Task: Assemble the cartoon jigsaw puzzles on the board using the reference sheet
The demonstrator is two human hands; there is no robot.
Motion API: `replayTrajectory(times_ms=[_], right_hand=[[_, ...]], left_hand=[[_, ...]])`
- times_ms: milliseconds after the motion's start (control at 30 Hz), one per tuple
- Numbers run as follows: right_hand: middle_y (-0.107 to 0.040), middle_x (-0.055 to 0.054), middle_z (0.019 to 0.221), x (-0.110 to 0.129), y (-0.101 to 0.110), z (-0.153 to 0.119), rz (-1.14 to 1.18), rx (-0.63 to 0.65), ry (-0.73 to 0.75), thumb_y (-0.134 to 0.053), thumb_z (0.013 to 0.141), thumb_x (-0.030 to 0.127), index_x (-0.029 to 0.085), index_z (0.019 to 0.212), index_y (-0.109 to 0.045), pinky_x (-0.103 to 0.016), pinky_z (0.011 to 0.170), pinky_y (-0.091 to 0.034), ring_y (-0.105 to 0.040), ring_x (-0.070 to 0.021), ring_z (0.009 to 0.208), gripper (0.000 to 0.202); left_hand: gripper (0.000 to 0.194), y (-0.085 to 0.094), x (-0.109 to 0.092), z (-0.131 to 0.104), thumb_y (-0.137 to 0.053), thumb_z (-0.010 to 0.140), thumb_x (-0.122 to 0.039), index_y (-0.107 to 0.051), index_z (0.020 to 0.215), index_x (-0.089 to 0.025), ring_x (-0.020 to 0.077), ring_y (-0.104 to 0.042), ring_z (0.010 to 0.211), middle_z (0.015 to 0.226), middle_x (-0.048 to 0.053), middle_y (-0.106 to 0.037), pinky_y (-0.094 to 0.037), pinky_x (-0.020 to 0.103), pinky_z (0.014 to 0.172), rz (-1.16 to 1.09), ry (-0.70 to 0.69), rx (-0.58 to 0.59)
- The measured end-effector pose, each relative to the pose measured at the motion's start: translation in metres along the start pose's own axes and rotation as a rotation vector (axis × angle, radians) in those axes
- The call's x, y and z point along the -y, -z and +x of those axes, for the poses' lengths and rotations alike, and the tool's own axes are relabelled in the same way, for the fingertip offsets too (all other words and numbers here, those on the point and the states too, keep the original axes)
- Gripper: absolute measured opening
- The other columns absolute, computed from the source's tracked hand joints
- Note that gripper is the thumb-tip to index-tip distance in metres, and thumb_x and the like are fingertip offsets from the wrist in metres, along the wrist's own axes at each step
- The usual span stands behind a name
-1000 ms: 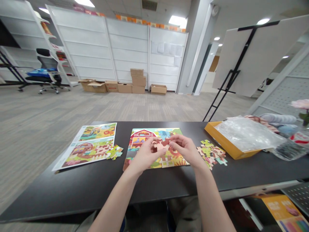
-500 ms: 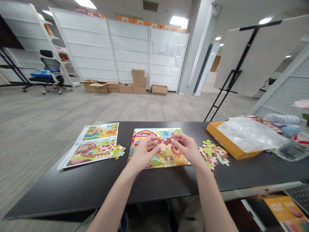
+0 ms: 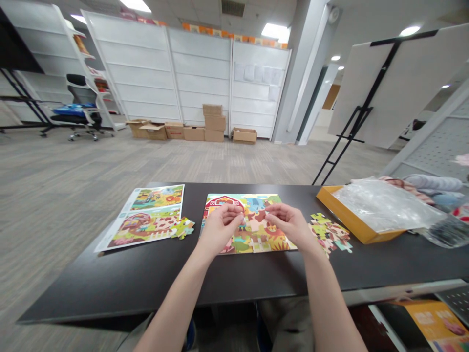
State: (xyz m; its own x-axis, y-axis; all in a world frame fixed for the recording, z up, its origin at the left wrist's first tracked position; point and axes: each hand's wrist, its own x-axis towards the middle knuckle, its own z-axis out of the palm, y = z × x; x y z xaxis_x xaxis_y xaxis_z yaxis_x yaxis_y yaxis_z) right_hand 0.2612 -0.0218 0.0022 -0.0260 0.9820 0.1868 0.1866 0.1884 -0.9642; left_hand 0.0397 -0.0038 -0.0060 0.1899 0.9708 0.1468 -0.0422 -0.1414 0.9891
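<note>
Hovering close over the farm puzzle (image 3: 252, 234), both hands (image 3: 224, 226) apart

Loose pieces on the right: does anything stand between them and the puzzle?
The right hand does, its wrist crossing between the loose pieces and the puzzle in this view; nothing else visible stands there.

Head-worn view, forward and down.

Printed sheet (image 3: 146, 215): left of the puzzle board (image 3: 262, 248), lettering too small for you to read.
Orange package (image 3: 434, 313): below and right of the puzzle board, its pale print blurred.
Cardboard box (image 3: 175, 130): beyond the puzzle board, markings illegible to you.
</note>
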Motion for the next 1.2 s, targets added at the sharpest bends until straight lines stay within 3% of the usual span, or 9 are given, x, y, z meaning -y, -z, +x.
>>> replayTrajectory(times_ms=[133, 200, 367, 467, 733, 967, 1200], right_hand=[[-0.078, -0.012, 0.089, -0.011, 0.026, 0.002, -0.067, -0.350, 0.011, -0.079, 0.072, 0.054, 0.017, 0.089, -0.070, -0.033, 0.065, -0.056, -0.071, -0.0225, 0.076, 0.042], [-0.078, -0.013, 0.086, -0.017, 0.036, 0.002, -0.123, -0.410, -0.025, -0.079, 0.070, 0.054, 0.016, 0.087, -0.070, -0.033, 0.063, -0.056, -0.072, -0.0235, 0.075, 0.042], [-0.077, -0.009, 0.075, -0.027, 0.034, 0.003, -0.231, -0.244, -0.104, -0.075, 0.072, 0.047, 0.018, 0.081, -0.069, -0.032, 0.059, -0.056, -0.073, -0.0237, 0.070, 0.031], [-0.077, -0.008, 0.076, -0.034, 0.021, 0.008, -0.225, -0.166, -0.120, -0.073, 0.073, 0.042, 0.020, 0.080, -0.068, -0.033, 0.061, -0.057, -0.073, -0.0228, 0.069, 0.024], [-0.076, -0.005, 0.073, -0.044, 0.008, 0.014, -0.405, -0.130, -0.102, -0.065, 0.077, 0.024, 0.022, 0.078, -0.066, -0.033, 0.067, -0.056, -0.074, -0.0218, 0.070, 0.003], [-0.076, -0.005, 0.076, -0.045, 0.008, 0.012, -0.495, -0.140, -0.056, -0.064, 0.078, 0.018, 0.022, 0.077, -0.068, -0.034, 0.071, -0.056, -0.073, -0.0212, 0.071, 0.005], [-0.078, -0.005, 0.080, -0.035, 0.010, 0.007, -0.601, -0.069, -0.111, -0.063, 0.080, 0.019, 0.023, 0.080, -0.071, -0.035, 0.073, -0.053, -0.073, -0.0223, 0.073, 0.009]], left_hand=[[0.017, 0.002, 0.003, 0.000, -0.073, 0.079, -0.031, -0.066, 0.087, -0.018, 0.0199, -0.073, 0.083, 0.088, 0.006, -0.074, -0.059, 0.034, 0.081, 0.108, -0.077, -0.018], [0.009, 0.002, 0.004, -0.001, -0.068, 0.083, -0.026, -0.066, 0.088, -0.020, 0.0196, -0.072, 0.081, 0.088, 0.005, -0.075, -0.058, 0.033, 0.079, 0.275, -0.124, -0.027], [0.017, -0.002, 0.004, -0.007, -0.055, 0.090, -0.015, -0.069, 0.100, -0.021, 0.0270, -0.069, 0.102, 0.111, 0.009, -0.074, -0.053, 0.039, 0.088, 0.998, -0.195, 0.029], [0.020, -0.005, 0.006, -0.008, -0.054, 0.091, -0.013, -0.068, 0.105, -0.018, 0.0285, -0.065, 0.109, 0.114, 0.012, -0.072, -0.051, 0.040, 0.093, 1.178, -0.203, 0.143], [0.021, -0.006, 0.012, -0.008, -0.055, 0.092, -0.015, -0.067, 0.108, -0.018, 0.0296, -0.062, 0.110, 0.118, 0.013, -0.070, -0.048, 0.042, 0.095, 1.228, -0.223, 0.218], [0.017, -0.009, 0.007, -0.010, -0.052, 0.093, -0.017, -0.069, 0.098, -0.017, 0.0305, -0.063, 0.107, 0.111, 0.014, -0.070, -0.048, 0.043, 0.092, 1.257, -0.222, 0.249], [0.016, -0.012, 0.007, -0.010, -0.053, 0.095, -0.020, -0.068, 0.100, -0.018, 0.0287, -0.062, 0.109, 0.116, 0.012, -0.070, -0.047, 0.042, 0.095, 1.252, -0.245, 0.264]])
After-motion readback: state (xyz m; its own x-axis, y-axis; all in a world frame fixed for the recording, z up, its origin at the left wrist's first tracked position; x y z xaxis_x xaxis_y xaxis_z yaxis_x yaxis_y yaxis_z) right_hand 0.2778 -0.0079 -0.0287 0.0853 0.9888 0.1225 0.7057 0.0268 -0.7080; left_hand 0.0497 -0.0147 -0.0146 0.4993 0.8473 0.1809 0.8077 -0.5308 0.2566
